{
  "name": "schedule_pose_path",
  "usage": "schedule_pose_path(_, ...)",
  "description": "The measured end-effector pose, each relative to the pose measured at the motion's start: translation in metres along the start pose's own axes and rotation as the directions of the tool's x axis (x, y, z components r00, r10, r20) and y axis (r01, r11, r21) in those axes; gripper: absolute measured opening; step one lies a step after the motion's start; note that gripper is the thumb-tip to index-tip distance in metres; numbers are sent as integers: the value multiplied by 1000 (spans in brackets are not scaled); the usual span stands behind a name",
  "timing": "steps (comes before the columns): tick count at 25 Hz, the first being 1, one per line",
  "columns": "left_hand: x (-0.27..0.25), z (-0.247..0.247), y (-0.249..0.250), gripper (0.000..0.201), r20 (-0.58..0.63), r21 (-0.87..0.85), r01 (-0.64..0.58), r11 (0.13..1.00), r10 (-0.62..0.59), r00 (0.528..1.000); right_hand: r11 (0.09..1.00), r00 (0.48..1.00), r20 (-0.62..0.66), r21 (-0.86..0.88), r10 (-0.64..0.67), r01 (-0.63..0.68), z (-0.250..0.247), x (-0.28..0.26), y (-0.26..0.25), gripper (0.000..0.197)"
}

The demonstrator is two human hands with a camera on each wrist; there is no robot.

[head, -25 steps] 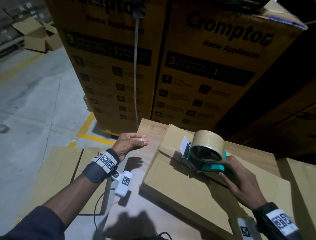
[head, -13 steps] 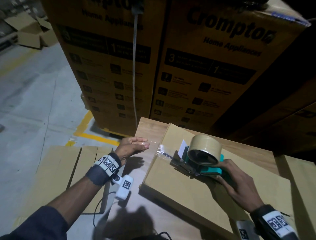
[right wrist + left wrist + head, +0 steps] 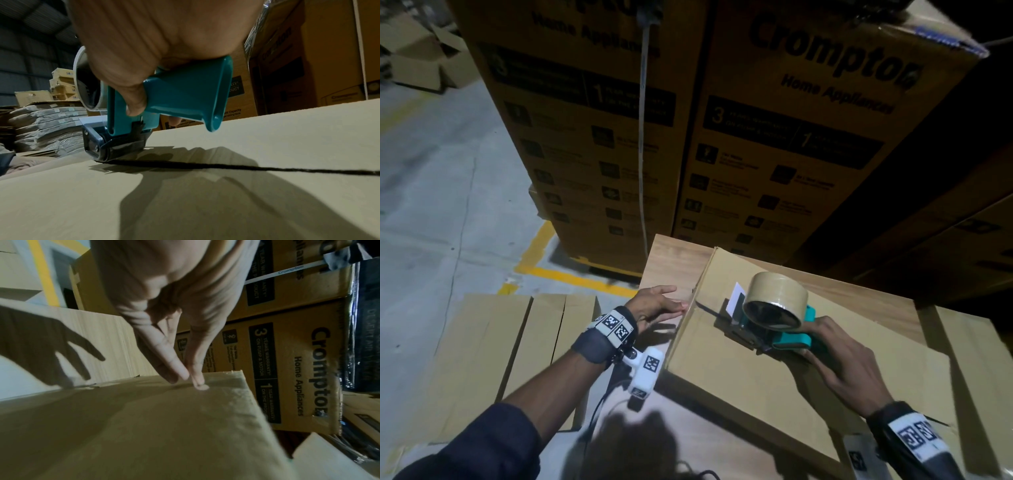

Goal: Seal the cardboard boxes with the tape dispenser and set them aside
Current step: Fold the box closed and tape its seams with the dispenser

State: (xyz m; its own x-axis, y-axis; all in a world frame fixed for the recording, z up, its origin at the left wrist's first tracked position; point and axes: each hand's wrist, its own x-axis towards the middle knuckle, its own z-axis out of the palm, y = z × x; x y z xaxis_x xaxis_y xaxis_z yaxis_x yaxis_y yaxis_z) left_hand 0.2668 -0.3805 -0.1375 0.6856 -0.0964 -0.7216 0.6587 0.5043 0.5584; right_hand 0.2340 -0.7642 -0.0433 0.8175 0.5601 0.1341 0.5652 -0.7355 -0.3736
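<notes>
The right hand (image 3: 849,368) grips the tape dispenser (image 3: 774,317) on the cardboard box (image 3: 739,377), roller at the seam. The left hand (image 3: 657,305), fingers (image 3: 174,369) straight and together, presses the box's left side.

Left hand (image 3: 657,306) flat, fingers straight; right hand (image 3: 849,363) curled, gripping

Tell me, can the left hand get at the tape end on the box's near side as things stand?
Probably yes. The left hand is open, its fingertips already on the cardboard box side wall; the tape dispenser, in the right hand, sits on top, out of its way.
</notes>
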Motion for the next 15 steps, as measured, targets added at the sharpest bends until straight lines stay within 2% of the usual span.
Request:
schedule_pose_path(3,-5,-5,-14,67,-149,262,-12,965,53,987,1000,1000,8,6,-13,13,-1,0,-2,42)
schedule_pose_path(5,-9,-9,-21,49,-184,326,-109,939,176,967,1000,1000,0,0,-19,19,-2,0,-3,44)
schedule_pose_path(6,-13,-9,-22,38,-151,330,-208,921,269,951,1000,1000,-5,-7,-12,12,-2,0,-3,44)
schedule_pose_path(8,-34,0,-18,32,18,364,-375,852,396,918,1000,1000,-7,-22,2,-2,0,-1,-1,41)
schedule_pose_path(10,-57,13,-14,50,253,424,-419,803,340,906,1000,1000,-16,-24,10,-10,2,-2,2,40)
schedule_pose_path(12,-66,17,-20,74,401,594,-404,696,180,898,1000,1000,-13,-7,11,-11,2,-2,3,39)
schedule_pose_path(14,-63,13,-31,99,454,729,-444,520,117,883,1000,1000,-16,-6,5,-5,2,-1,3,40)
schedule_pose_path(15,-62,10,-34,107,444,764,-424,486,80,892,1000,1000,-16,-5,6,-6,3,-2,4,39)
